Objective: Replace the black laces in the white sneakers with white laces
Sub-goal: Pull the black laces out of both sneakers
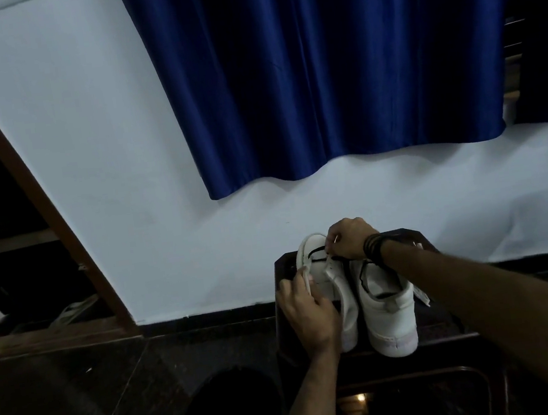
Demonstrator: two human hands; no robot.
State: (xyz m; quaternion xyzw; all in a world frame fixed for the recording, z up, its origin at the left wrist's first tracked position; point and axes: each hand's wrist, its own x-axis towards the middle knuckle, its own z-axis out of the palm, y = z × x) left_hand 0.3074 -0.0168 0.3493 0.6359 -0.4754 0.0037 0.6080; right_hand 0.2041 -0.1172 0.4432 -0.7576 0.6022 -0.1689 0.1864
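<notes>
Two white leather sneakers [386, 300] stand toes-away on the dark counter [448, 320]. My right hand [347, 238] pinches the black lace [317, 252] of the left one; my left hand [307, 310] grips its side.

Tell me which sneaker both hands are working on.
The left sneaker: the left hand holds its side, the right hand pinches its lace. The right sneaker stands untouched.

Two white sneakers [360, 300] stood side by side on one dark stool [432, 326], 6 o'clock of frame. One black lace [319, 253] showed on left sneaker, one black lace on right. Two hands: left hand [308, 317] at 7 o'clock of pair, right hand [349, 237] at 12 o'clock. One blue curtain [317, 64] hung at 12 o'clock.
</notes>
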